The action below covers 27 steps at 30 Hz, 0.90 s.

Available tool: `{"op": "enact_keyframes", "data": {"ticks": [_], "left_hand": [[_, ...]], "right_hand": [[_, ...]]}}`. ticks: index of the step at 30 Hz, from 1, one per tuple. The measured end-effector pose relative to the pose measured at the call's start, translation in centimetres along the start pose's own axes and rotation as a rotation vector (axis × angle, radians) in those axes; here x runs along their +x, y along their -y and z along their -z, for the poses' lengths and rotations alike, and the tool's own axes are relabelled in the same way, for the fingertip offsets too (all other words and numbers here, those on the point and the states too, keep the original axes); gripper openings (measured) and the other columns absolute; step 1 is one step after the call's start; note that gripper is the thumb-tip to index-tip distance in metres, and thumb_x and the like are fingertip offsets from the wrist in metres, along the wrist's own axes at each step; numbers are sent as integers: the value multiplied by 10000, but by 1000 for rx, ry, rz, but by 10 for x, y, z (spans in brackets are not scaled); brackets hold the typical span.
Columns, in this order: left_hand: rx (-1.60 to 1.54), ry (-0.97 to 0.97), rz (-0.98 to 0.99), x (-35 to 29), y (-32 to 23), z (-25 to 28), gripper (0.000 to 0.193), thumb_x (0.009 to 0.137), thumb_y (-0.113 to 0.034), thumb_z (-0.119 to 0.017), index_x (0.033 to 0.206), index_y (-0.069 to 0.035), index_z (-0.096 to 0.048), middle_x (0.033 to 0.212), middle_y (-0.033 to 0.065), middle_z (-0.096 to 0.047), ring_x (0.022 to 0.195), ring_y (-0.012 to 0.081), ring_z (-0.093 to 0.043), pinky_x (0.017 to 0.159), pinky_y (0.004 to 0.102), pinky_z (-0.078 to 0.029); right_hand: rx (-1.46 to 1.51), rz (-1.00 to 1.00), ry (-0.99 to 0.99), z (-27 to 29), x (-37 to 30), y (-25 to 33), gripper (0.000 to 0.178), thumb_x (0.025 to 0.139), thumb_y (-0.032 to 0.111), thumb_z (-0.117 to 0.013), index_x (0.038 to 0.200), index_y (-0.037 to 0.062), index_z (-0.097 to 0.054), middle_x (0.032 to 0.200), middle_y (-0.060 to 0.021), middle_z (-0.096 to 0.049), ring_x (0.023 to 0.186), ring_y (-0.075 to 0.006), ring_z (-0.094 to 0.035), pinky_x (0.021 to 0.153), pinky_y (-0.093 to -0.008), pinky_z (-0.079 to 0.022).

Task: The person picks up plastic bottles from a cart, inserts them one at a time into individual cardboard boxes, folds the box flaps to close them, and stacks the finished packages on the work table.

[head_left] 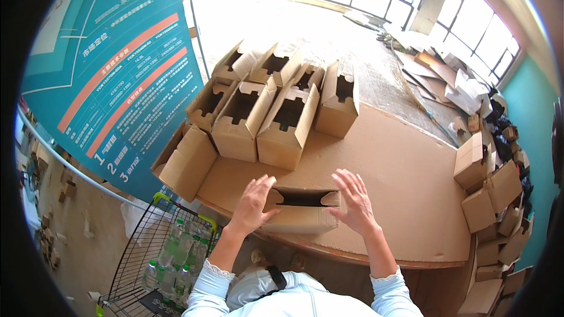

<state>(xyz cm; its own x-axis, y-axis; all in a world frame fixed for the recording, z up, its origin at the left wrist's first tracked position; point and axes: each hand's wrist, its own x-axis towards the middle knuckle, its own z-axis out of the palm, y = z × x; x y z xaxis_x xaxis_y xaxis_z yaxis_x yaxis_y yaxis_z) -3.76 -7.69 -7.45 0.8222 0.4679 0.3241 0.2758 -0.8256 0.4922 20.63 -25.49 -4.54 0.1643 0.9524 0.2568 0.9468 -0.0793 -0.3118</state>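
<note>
Right in front of me an open cardboard box [302,220] stands near the front edge of the cardboard-covered table [388,182]. A dark opening shows at its top. My left hand [254,202] is at the box's left end, thumb and fingers spread apart. At the opposite end is my right hand [352,199], its fingers stretched upward and its thumb near the box corner. Neither hand grips the box; whether the thumbs touch it I cannot tell. Beyond it stand several similar boxes with open tops, among them a tall carton [288,126] and a separate one [339,100].
A shopping cart [126,258] holding clear bottles with green caps [170,276] stands below the table's left edge. Left of the boxes rises a teal banner [111,82]. Along the right wall cartons [479,208] are heaped, and flattened cardboard [432,76] lies farther back.
</note>
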Motion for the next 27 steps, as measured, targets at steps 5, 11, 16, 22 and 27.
{"op": "enact_keyframes", "data": {"ticks": [5, 11, 16, 22, 27], "left_hand": [[-46, 188, -92, -10, 4, 0, 779, 756, -377, -803, 1397, -75, -480, 1435, 219, -430, 1342, 420, -400, 1104, 480, -370], [-101, 255, -127, -12, 19, -22, 924, 713, -307, -834, 1500, -250, -353, 1521, 201, -274, 1383, 431, -317, 1127, 501, -347], [-48, 246, -326, 24, 31, -39, 919, 721, -224, -812, 1507, -277, -338, 1546, 153, -287, 1376, 405, -354, 1123, 459, -380], [82, 268, -549, 104, 19, -81, 863, 737, -257, -786, 1495, -282, -375, 1538, 100, -353, 1368, 353, -398, 1119, 425, -400], [331, 106, -640, 153, 6, -103, 676, 823, -271, -695, 1438, -111, -463, 1529, 91, -393, 1402, 332, -370, 1156, 437, -326]], "right_hand": [[-112, -26, 451, -10, -1, 3, 1078, 711, 560, -782, 1546, 156, -232, 1556, -216, -244, 1410, -407, -292, 1184, -506, -223], [-91, -140, 439, -33, -17, 13, 1155, 657, 457, -847, 1552, 160, -180, 1506, -246, -235, 1309, -459, -383, 1080, -493, -385], [-98, -362, 329, -25, -41, 33, 1082, 691, 369, -834, 1541, 151, -202, 1431, -273, -298, 1233, -463, -461, 964, -497, -476], [-121, -655, 31, -42, -76, 50, 1014, 742, 385, -795, 1527, 109, -216, 1383, -336, -314, 1098, -498, -562, 854, -513, -532], [-194, -777, -348, -84, -63, 26, 948, 766, 397, -769, 1499, 91, -252, 1330, -332, -364, 943, -477, -635, 697, -485, -566]]}}
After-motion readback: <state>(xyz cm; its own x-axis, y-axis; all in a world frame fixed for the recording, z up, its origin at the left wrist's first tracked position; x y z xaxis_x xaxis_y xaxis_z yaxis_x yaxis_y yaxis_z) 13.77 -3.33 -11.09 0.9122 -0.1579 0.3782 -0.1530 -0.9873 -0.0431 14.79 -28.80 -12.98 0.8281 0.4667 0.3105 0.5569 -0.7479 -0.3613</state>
